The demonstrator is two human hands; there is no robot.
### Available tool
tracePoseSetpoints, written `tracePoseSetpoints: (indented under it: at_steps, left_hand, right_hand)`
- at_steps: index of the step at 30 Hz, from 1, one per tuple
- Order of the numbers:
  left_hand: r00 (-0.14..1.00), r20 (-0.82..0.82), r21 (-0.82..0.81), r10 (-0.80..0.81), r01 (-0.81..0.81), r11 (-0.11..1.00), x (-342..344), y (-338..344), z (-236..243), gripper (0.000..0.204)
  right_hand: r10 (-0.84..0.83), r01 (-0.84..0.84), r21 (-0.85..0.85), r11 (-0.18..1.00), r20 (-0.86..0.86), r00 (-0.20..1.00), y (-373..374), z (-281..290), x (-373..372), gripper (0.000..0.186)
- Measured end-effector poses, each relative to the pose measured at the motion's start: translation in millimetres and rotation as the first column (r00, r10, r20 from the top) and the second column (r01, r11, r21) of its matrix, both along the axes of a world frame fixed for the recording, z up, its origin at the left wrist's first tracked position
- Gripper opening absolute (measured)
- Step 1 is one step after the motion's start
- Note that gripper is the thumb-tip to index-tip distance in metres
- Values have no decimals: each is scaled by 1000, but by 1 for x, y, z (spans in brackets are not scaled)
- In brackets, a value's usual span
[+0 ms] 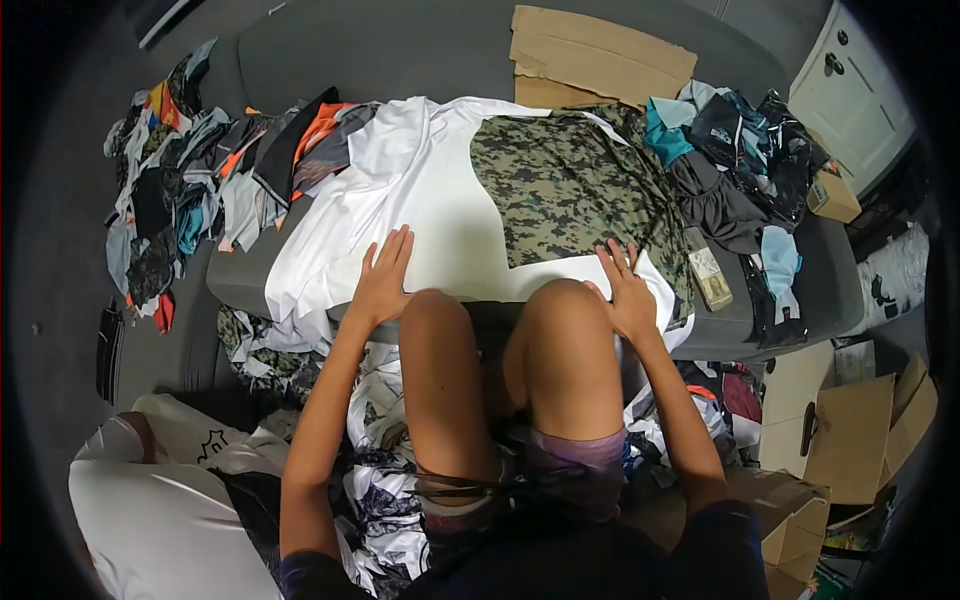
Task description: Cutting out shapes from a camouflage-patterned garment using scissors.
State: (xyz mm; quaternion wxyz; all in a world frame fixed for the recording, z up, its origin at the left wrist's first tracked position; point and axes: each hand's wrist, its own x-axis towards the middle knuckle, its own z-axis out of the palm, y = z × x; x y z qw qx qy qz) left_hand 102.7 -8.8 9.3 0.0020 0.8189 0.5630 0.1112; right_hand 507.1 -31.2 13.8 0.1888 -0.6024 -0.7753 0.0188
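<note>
A white fabric piece with a camouflage-printed panel (560, 190) lies spread over the dark grey sofa seat in front of my knees. My left hand (385, 270) rests flat on the plain white part (440, 200), fingers stretched out. On the right, my right hand (628, 290) lies with fingers apart on the white strip along the near edge of the camouflage print. Neither hand grips anything. The cloth's near right corner hangs over the seat's front edge, beside my right wrist.
Piled fabric scraps (160, 190) cover the sofa's left side. Dark and teal garments (740, 150) heap on the right, near a small box-like block (709, 278). Cardboard (600, 55) leans at the back. Open cartons (850, 430) stand at right; a stuffed white sack (160, 510) sits at lower left.
</note>
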Motion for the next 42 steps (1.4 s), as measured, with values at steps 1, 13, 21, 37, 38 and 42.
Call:
tracePoseSetpoints:
  at_steps: [1, 13, 21, 37, 38, 42]
  left_hand:
    - [1000, 8, 5, -9, 9, 1000, -2, -2, -2, 93]
    - [999, -43, -59, 22, -25, 998, 2, 2, 1, 98]
    - [1000, -4, -25, 1, -1, 1000, 3, -2, 4, 96]
    - [333, 916, -320, 222, 275, 907, 55, -60, 97, 50]
    - [156, 933, -360, 325, 357, 862, 73, -60, 95, 49]
    - [-39, 904, -366, 425, 442, 819, 100, -55, 80, 37]
  right_hand:
    - [10, -10, -12, 1000, -20, 1000, -1, -3, 3, 45]
    - [53, -102, -4, 995, -836, 546, -78, 79, -15, 17]
    - [425, -588, -666, 460, -416, 804, -203, 28, -96, 42]
    - [-419, -835, 9, 550, -862, -286, -59, 45, -107, 28]
    - [-406, -825, 19, 564, -864, -298, -44, 42, -120, 33]
    - [-481, -854, -134, 502, -864, -147, -18, 27, -162, 38]
